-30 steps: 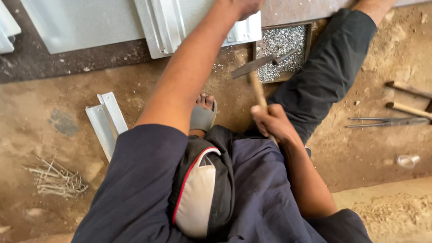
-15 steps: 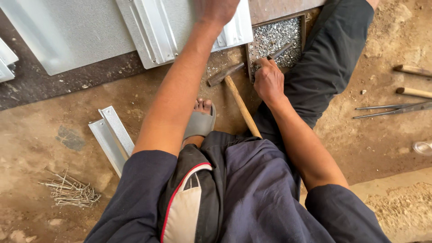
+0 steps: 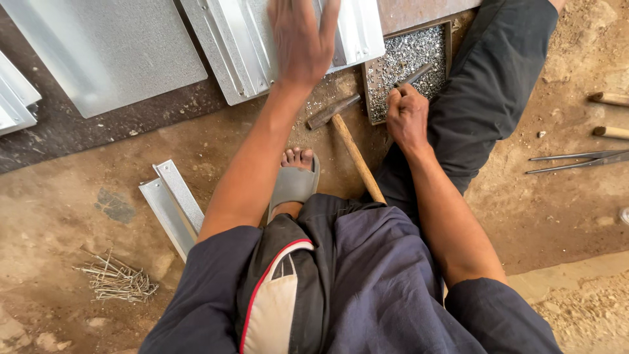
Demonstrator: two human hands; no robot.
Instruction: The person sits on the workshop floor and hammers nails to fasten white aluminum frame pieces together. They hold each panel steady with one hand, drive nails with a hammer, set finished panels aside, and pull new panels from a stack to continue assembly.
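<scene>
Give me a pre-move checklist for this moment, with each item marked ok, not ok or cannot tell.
1. Left hand flat on the ribbed metal sheet, holding it down: ok.
2. Right hand closed on the thin metal tool at the tray's edge: ok.
3. Hammer lying on the ground, in neither hand: ok.
4. Tray holds plenty of small metal pieces: ok.
5. Sandalled foot apart from the hammer's head: ok.
6. Tool tip set on a piece: cannot tell.
</scene>
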